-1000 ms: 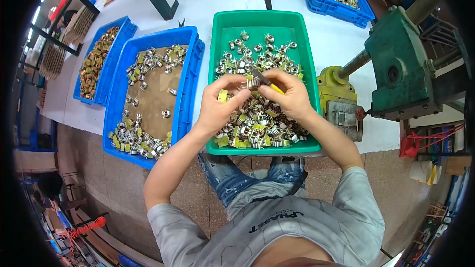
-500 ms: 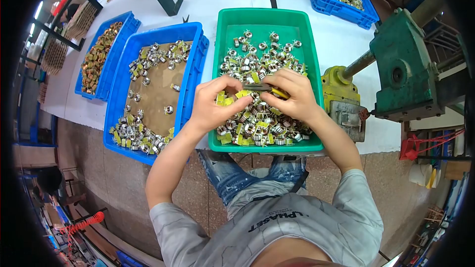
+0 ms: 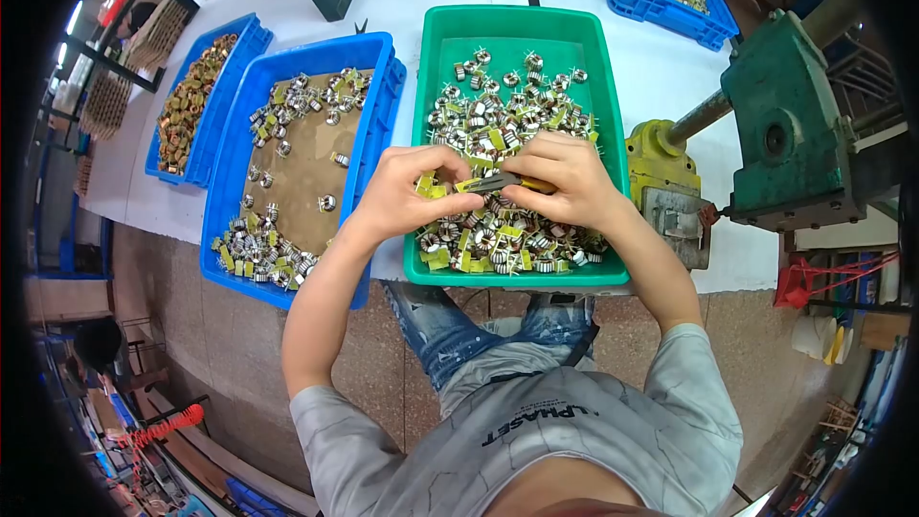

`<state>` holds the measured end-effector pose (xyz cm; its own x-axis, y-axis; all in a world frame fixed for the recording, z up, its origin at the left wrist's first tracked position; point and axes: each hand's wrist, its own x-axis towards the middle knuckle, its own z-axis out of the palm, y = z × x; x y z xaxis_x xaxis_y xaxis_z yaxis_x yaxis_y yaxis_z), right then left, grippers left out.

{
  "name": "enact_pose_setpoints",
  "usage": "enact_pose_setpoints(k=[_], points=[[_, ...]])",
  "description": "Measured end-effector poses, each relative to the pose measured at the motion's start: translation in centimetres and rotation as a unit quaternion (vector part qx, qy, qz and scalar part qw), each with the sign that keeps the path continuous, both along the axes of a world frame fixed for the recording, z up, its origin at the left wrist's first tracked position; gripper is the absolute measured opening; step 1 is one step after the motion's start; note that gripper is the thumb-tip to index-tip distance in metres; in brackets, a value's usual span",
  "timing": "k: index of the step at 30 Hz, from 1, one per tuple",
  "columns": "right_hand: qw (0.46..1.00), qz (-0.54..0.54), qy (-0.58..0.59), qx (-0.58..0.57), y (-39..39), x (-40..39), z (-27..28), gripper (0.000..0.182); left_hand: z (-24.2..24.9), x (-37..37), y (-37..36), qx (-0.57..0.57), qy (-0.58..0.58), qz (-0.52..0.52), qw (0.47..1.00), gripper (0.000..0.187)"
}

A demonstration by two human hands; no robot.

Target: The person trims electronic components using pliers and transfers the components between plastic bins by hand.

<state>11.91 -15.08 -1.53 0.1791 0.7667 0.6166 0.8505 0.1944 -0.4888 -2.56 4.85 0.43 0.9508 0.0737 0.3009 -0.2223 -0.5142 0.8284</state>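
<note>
Both hands work over the near half of the green tray [image 3: 433, 48], which stands on the white worktop [image 3: 421, 0] in front of the seated person.

Left hand [image 3: 402, 196]: fingers curled, thumb and forefinger pinched shut on a small yellow-taped coil [image 3: 428, 188]. The coil sits just above the heap of like coils [image 3: 503, 124] in the tray.

Right hand [image 3: 565, 182]: closed round a small tool [image 3: 498, 182] with a yellow handle and dark nose. The nose points left toward the held coil and looks to meet it; the exact contact is too small to confirm. The handle is mostly hidden inside the fist.

The two hands are close together, fingertips nearly touching over the tray's middle.

Tray contents: wound ring coils, many with yellow tape, piled thickest along the near wall and thinning toward the far wall, where bare green floor shows.

Surroundings:
- Blue tray [image 3: 373, 124] touching the green tray's left side, lined with brown card; coils lie scattered across it and bunched at the near left corner.
- Second blue tray [image 3: 239, 48] further left, holding brownish-gold parts.
- Third blue tray [image 3: 661, 10] at the far right of the worktop, filled with small metallic parts.
- Yellow fixture [image 3: 656, 158] just right of the green tray, joined by a shaft to a green machine [image 3: 785, 134].
- Floor below is brown tile [image 3: 230, 364].
</note>
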Motion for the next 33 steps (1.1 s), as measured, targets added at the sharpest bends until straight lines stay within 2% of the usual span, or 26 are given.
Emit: enact_pose_setpoints(k=[4,8,14,18,24,28,29,33], points=[[1.000,0.000,0.005,-0.028,-0.2,-0.3,0.3,0.017,0.4,0.1,-0.2,0.001,0.000,-0.016,1.000,0.022],[0.996,-0.016,0.086,-0.021,-0.2,-0.6,0.3,0.018,0.6,0.4,-1.1,-0.061,-0.011,0.003,0.998,0.016],[0.992,-0.071,0.101,-0.018,-0.3,-0.6,0.4,0.019,-0.4,0.2,-1.8,-0.016,0.024,0.020,0.999,0.016],[0.991,-0.119,-0.033,0.057,0.0,-0.7,0.0,0.019,-0.6,0.4,-3.5,-0.069,0.002,0.079,0.994,0.017],[0.979,-0.155,-0.127,0.047,-0.6,-1.1,0.6,0.020,-1.2,0.1,-3.5,-0.055,-0.013,0.074,0.996,0.017],[0.961,-0.171,-0.194,0.102,-1.0,-1.0,0.8,0.020,-0.7,0.1,-4.0,-0.060,-0.032,0.061,0.996,0.017],[0.960,-0.172,-0.195,0.103,-0.9,-0.8,0.7,0.020,-0.7,0.2,-4.0,-0.059,-0.033,0.059,0.996,0.017],[0.986,-0.101,-0.026,0.132,0.0,0.3,-0.1,0.021,-1.1,0.4,-3.6,0.006,-0.074,0.071,0.995,0.017]])
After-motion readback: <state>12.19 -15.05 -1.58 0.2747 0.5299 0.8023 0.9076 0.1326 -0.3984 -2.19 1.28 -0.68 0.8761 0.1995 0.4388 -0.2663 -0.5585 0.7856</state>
